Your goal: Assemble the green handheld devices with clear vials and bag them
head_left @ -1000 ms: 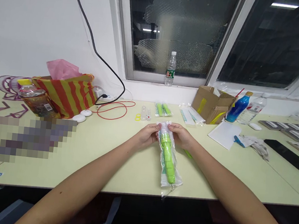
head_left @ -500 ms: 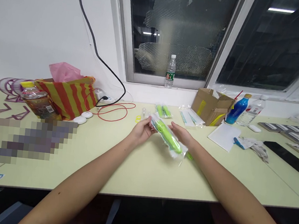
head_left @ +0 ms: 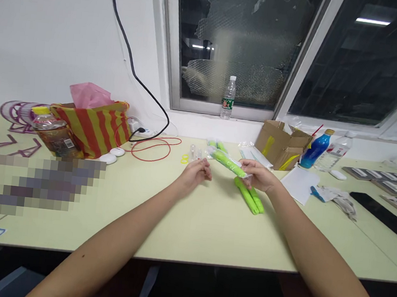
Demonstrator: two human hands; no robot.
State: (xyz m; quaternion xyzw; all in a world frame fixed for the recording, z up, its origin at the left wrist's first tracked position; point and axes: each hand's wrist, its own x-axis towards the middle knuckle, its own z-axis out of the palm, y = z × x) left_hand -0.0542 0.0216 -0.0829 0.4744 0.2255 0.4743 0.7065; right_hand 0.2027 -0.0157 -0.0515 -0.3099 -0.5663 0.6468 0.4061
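Observation:
My right hand grips one end of a clear plastic packet with a long bright-green piece inside; its exact kind I cannot make out. The packet is tilted, its far end pointing up and left. Just left of it, my left hand holds nothing, its fingers loosely bent and apart from the packet. On the table below my right hand, two unwrapped bright-green tube-like pieces lie side by side. Behind the held packet are more green packets, partly hidden. Small clear pieces and yellow rings lie beyond my left hand.
A cardboard box, a blue bottle and a clear bottle stand at the back right. Gloves and a black slab lie to the right. At left are a striped bag, a drink bottle and a red cable.
My left hand has let go of the packet and is now apart from it. My right hand holds the packet's near end, and the two green pieces below have come into view.

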